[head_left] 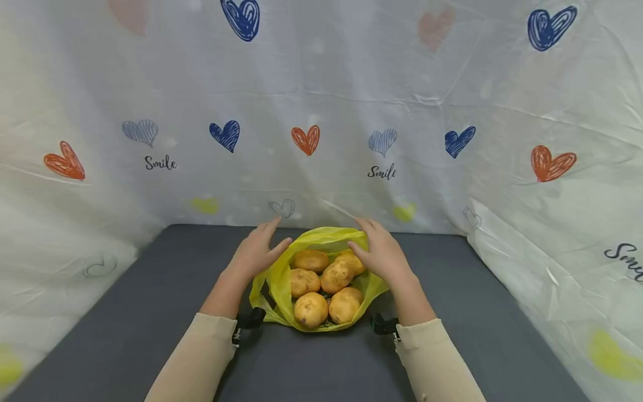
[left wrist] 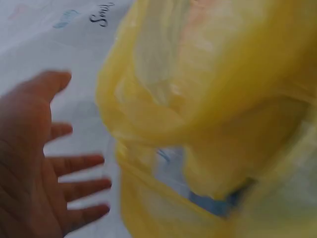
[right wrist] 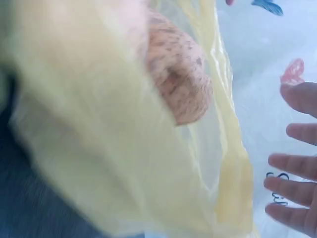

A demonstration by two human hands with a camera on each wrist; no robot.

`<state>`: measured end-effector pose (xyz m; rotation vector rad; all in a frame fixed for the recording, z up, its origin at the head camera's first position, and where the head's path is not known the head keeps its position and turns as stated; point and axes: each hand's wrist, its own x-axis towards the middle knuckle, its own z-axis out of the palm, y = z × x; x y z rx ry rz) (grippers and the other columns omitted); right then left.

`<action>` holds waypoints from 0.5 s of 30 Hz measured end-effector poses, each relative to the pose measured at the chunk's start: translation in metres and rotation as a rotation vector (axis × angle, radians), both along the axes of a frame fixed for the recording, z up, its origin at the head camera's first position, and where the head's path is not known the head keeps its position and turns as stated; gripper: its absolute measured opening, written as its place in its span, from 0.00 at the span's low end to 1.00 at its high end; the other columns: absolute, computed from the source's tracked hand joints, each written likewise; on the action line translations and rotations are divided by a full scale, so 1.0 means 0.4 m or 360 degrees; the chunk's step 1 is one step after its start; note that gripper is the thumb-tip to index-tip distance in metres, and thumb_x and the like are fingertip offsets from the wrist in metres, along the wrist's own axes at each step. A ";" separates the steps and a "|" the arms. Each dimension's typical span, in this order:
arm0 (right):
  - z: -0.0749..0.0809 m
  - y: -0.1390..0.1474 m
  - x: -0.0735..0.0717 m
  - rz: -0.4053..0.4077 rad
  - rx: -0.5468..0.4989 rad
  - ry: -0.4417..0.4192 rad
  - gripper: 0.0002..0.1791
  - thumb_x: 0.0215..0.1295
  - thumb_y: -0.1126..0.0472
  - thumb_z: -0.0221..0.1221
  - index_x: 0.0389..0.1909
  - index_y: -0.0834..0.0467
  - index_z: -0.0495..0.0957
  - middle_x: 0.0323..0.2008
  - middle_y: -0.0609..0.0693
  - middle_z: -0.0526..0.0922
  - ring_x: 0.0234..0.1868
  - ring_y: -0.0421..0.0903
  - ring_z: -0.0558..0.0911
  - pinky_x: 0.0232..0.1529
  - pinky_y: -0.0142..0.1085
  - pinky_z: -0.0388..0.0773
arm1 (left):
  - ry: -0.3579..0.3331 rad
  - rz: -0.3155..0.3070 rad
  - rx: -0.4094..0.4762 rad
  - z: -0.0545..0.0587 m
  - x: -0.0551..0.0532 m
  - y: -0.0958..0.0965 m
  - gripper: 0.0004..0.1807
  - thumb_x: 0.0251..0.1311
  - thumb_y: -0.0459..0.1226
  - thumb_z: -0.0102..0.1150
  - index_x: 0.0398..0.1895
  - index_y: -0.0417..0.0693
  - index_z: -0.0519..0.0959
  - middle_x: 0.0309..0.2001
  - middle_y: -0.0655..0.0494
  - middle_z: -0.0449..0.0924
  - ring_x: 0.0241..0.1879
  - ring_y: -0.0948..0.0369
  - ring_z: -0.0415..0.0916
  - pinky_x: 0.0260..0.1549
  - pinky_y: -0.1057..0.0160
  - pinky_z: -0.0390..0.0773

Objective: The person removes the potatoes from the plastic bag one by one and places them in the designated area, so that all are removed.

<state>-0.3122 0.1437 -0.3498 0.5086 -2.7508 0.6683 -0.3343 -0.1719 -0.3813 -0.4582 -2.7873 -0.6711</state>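
In the middle of the table a yellow plastic bag point(head_left: 278, 283) lies with its mouth spread wide, facing the head camera. Several potatoes point(head_left: 311, 310) show inside it, some with dark specks. My left hand point(head_left: 254, 249) is at the bag's left side, fingers straight and spread; the left wrist view shows a gap between the fingertips and the yellow plastic. On the opposite side my right hand point(head_left: 384, 254) has its fingers extended and overlaps the bag's right rim in the head view. One speckled potato point(right wrist: 181, 74) shows past the bag's edge in the right wrist view.
A dark grey table point(head_left: 166, 312) carries the bag. Behind it and along both sides hangs a white sheet point(head_left: 341, 78) printed with hearts and the word Smile. A black wrist camera point(head_left: 253, 319) sits at the left cuff, another wrist camera point(head_left: 384, 325) at the right.
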 end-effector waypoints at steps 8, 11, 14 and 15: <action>-0.040 0.048 0.063 0.0326 -0.0146 -0.0216 0.24 0.74 0.55 0.64 0.66 0.59 0.77 0.57 0.56 0.82 0.52 0.53 0.82 0.51 0.49 0.81 | -0.0047 -0.0262 -0.0002 -0.076 0.040 0.012 0.37 0.76 0.49 0.57 0.83 0.60 0.55 0.72 0.40 0.63 0.66 0.41 0.69 0.56 0.37 0.75; -0.041 0.053 0.070 0.0419 -0.0099 -0.0388 0.20 0.71 0.58 0.66 0.60 0.60 0.81 0.53 0.54 0.84 0.48 0.50 0.83 0.48 0.45 0.82 | 0.0096 -0.0319 -0.0044 -0.095 0.047 0.010 0.34 0.76 0.43 0.57 0.82 0.62 0.59 0.72 0.40 0.61 0.62 0.41 0.71 0.51 0.39 0.78; -0.034 0.055 0.072 0.0426 -0.0037 -0.0526 0.20 0.67 0.58 0.70 0.56 0.61 0.82 0.49 0.54 0.85 0.45 0.48 0.83 0.46 0.44 0.82 | 0.0182 -0.0357 -0.0063 -0.107 0.048 0.011 0.34 0.77 0.40 0.56 0.82 0.62 0.58 0.75 0.39 0.56 0.61 0.40 0.73 0.48 0.41 0.80; -0.030 0.055 0.072 0.0428 -0.0024 -0.0573 0.20 0.66 0.58 0.71 0.56 0.61 0.82 0.49 0.55 0.85 0.45 0.48 0.83 0.45 0.43 0.82 | 0.0192 -0.0360 -0.0071 -0.109 0.047 0.011 0.34 0.77 0.40 0.55 0.83 0.63 0.57 0.76 0.39 0.54 0.60 0.40 0.74 0.47 0.42 0.80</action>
